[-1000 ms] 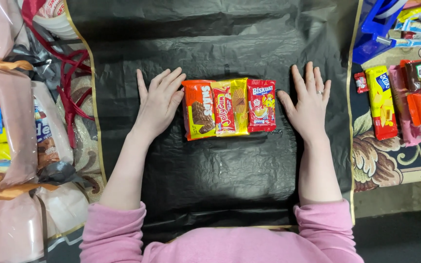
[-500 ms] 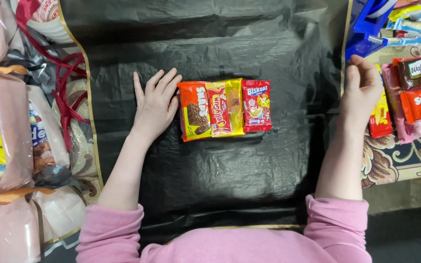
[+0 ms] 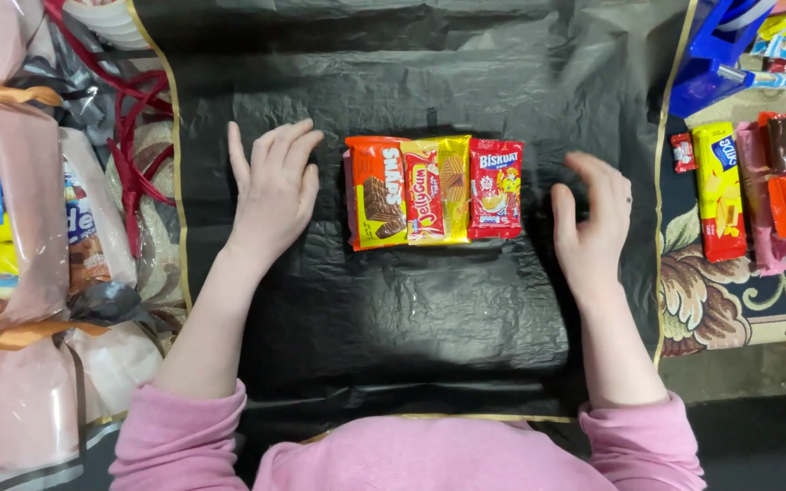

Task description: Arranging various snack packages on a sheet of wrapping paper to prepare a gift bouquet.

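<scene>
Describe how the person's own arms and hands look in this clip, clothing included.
Both hands are bare, with no gloves. The left hand shows no jewellery; the right hand has what looks like a thin ring on one finger. Pink long sleeves are pushed up, leaving the forearms uncovered.

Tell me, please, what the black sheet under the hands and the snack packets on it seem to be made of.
The black sheet looks like thin plastic film: it is glossy, with fine wrinkles that catch the light. The snack packets look like printed plastic or foil wrapper, shiny, with flat sealed ends; which of the two is unclear.
</scene>
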